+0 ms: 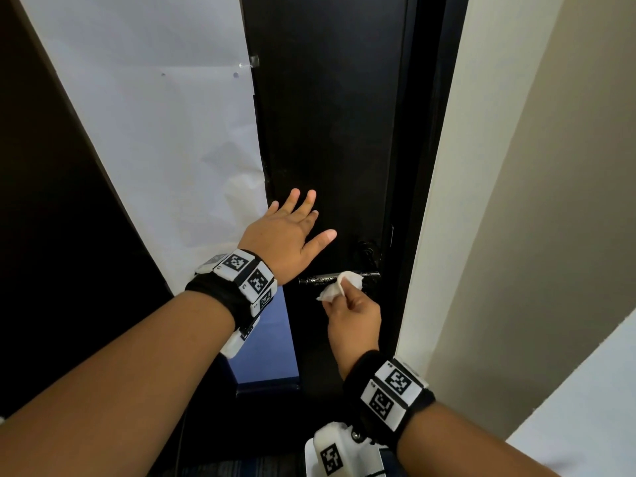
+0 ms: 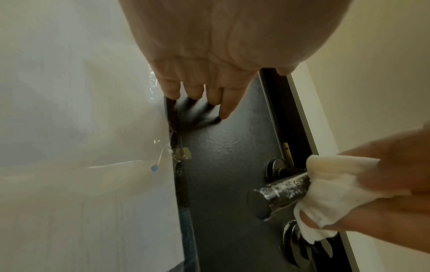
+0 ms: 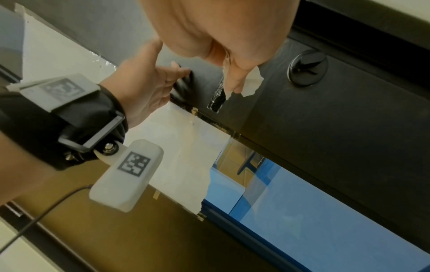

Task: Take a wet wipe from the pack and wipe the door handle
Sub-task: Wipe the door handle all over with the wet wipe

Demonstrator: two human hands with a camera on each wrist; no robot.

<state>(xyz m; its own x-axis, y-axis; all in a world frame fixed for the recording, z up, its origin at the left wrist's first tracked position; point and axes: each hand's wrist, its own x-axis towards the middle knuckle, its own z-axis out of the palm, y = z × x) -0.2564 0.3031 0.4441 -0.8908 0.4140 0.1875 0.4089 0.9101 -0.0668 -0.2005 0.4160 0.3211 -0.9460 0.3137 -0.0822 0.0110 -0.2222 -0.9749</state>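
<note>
A dark metal lever handle (image 1: pixel 318 279) (image 2: pixel 277 193) sticks out of the black door (image 1: pixel 330 132). My right hand (image 1: pixel 351 304) (image 3: pixel 230 60) pinches a white wet wipe (image 1: pixel 339 287) (image 2: pixel 330 193) (image 3: pixel 252 83) wrapped round the middle of the handle. The handle's free end shows wet specks. My left hand (image 1: pixel 292 232) (image 2: pixel 209 88) (image 3: pixel 149 86) lies flat on the door above and left of the handle, fingers spread and straight. The wipe pack is not in view.
White paper (image 1: pixel 155 132) is taped over the panel left of the door. A round lock plate (image 2: pixel 293 239) (image 3: pixel 307 68) sits below the handle. The cream wall (image 1: pixel 533 201) and dark door frame (image 1: pixel 430 166) lie close on the right. A blue pane (image 1: pixel 268 339) shows below the paper.
</note>
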